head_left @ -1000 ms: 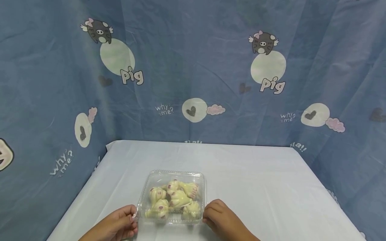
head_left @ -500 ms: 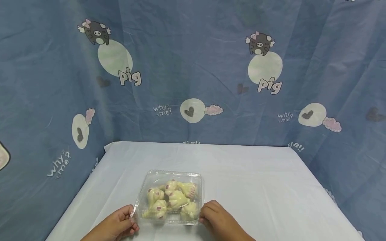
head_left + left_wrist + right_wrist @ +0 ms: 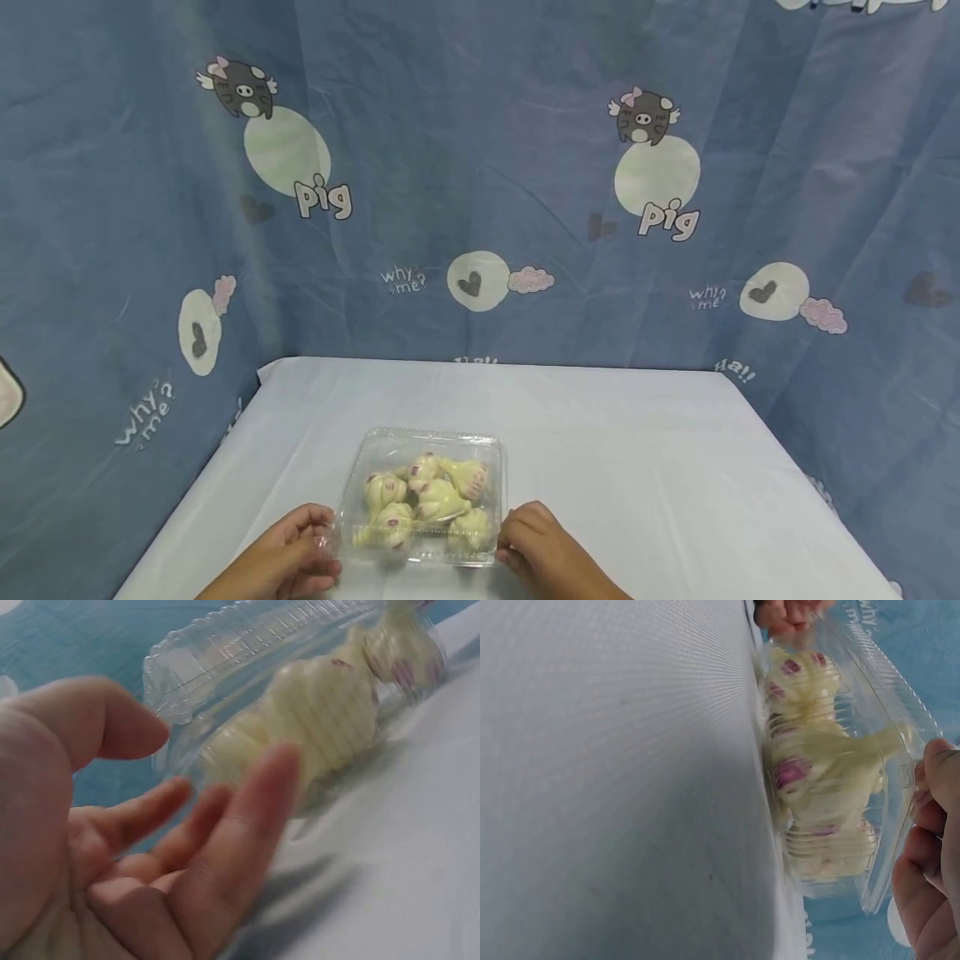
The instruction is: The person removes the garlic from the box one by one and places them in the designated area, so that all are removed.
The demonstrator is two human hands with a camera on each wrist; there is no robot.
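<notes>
A clear plastic clamshell container (image 3: pixel 375 450) rests on the white cloth, its lid over several cream garlic bulbs (image 3: pixel 440 500) with purple patches. Beside its left front corner is my left hand (image 3: pixel 279 554). In the left wrist view the thumb and fingers of that hand (image 3: pixel 142 892) are parted, with nothing between them, close to the clear wall. My right hand (image 3: pixel 551 550) pinches the container's right front edge. The right wrist view shows the thumb of this hand (image 3: pixel 930 862) on the rim and its fingers curled below.
White cloth (image 3: pixel 637 467) covers the table, stretching to the right and behind the container. A blue printed curtain (image 3: pixel 480 167) hangs at the back and both sides.
My left fingers have parted from the container's left edge, which they pinched before. The container has shifted slightly left in the head view, along with the background. The right hand keeps its pinch.
</notes>
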